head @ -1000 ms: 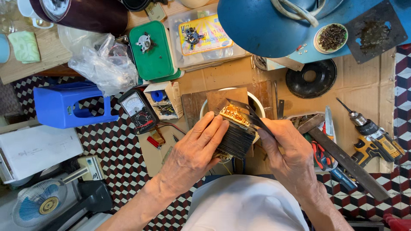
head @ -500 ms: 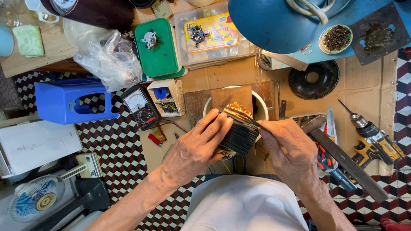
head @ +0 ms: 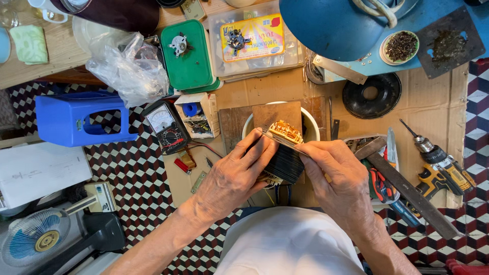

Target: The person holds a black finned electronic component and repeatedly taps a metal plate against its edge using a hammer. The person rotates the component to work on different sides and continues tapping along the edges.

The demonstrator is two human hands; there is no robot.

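My left hand [head: 235, 173] grips the left side of a small transformer [head: 283, 155], a dark stack of thin steel plates with a tan winding on top. My right hand [head: 340, 178] grips its right side, and its fingers pinch a thin metal plate [head: 281, 139] at the top of the stack. Both hands hold the transformer over a white bowl [head: 311, 125] and a small wooden board [head: 277, 113]. These lie on a sheet of cardboard [head: 438, 107] on the floor.
A black meter [head: 166, 126] and a small parts box [head: 198, 114] lie left of the bowl. A yellow drill [head: 441, 168], a long metal file [head: 412, 193] and pliers [head: 379, 183] lie at the right. A blue stool [head: 76, 119], a plastic bag [head: 127, 66] and green box [head: 187, 56] are farther left.
The hands and transformer have stayed in nearly the same place. The right hand's fingers have shifted along the top of the plate stack, onto a thin plate.
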